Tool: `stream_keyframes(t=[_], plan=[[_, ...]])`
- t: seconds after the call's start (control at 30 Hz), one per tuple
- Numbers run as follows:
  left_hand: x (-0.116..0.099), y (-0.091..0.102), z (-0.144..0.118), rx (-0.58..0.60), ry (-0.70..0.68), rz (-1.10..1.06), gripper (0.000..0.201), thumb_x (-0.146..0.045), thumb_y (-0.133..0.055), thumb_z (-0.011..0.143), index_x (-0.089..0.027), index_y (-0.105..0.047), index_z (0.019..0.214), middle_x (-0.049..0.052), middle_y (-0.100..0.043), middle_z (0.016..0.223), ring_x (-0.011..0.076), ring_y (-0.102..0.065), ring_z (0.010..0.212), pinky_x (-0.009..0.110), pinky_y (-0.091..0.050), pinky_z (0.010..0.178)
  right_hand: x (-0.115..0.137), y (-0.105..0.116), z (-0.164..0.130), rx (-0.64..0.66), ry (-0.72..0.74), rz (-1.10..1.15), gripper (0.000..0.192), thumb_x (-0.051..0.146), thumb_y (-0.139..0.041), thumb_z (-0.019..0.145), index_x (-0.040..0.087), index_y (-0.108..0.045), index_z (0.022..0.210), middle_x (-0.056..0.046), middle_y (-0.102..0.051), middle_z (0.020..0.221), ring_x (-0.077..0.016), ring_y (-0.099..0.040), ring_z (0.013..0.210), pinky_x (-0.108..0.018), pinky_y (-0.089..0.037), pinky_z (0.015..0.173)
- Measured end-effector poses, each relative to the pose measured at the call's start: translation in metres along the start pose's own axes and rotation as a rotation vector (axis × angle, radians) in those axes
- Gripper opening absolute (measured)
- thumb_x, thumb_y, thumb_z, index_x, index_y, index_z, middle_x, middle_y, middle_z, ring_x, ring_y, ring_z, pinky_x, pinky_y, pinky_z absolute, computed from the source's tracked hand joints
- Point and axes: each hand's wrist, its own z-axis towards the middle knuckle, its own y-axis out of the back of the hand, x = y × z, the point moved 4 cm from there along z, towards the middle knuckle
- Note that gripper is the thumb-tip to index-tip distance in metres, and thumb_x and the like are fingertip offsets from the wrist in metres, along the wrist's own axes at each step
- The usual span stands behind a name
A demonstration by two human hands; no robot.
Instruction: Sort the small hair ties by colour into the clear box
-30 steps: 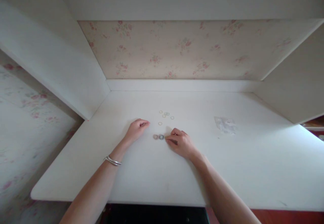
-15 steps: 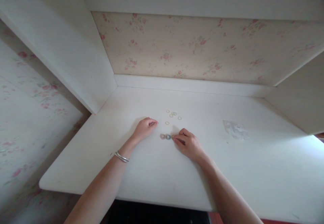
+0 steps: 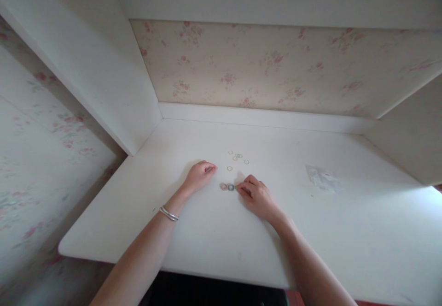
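Grey rings point(image 3: 231, 187); just beside right hand point(image 3: 257, 197)

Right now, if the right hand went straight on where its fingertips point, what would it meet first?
Probably the bluish-grey ring, just left of the right hand; whether they touch is unclear.

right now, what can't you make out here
All in the head view:
Whatever the left hand might pinch: hidden by its curled fingers.
What the right hand touches: too small, partly covered by that hand.
Contents of the clear bag: blurred.
Dark thing below the table: cut off by the bottom edge.
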Motion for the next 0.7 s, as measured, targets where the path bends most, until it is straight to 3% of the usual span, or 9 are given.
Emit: stream_keyframes(t=[0.43,0.7], plan=[[0.0001,-0.0003,-0.0004,-0.007,0.003,0.003,0.030,-0.039,-0.047,0.085,-0.019,-0.070,0.090,0.003,-0.067,0.090,0.0160,-0.060,0.083,0.026,-0.044,0.075,0.0014,0.0031,-0.0023,-0.050,0.012,0.070,0.021,0.027,-0.050,0.088,0.027,-0.069,0.093,-0.001,-0.057,0.085,-0.0112,-0.054,0.071,-0.026,-0.040,0.069],[0.0008,0.0012,-0.0013,-0.007,0.015,-0.028,0.030,-0.038,-0.048,0.084,-0.019,-0.070,0.090,0.003,-0.067,0.090,0.0155,-0.060,0.083,0.026,-0.044,0.075,-0.0078,0.0080,0.0003,-0.191,-0.115,0.269,0.026,0.037,-0.048,0.088,0.022,-0.070,0.087,-0.003,-0.058,0.082,-0.0106,-0.051,0.060,-0.025,-0.040,0.058]])
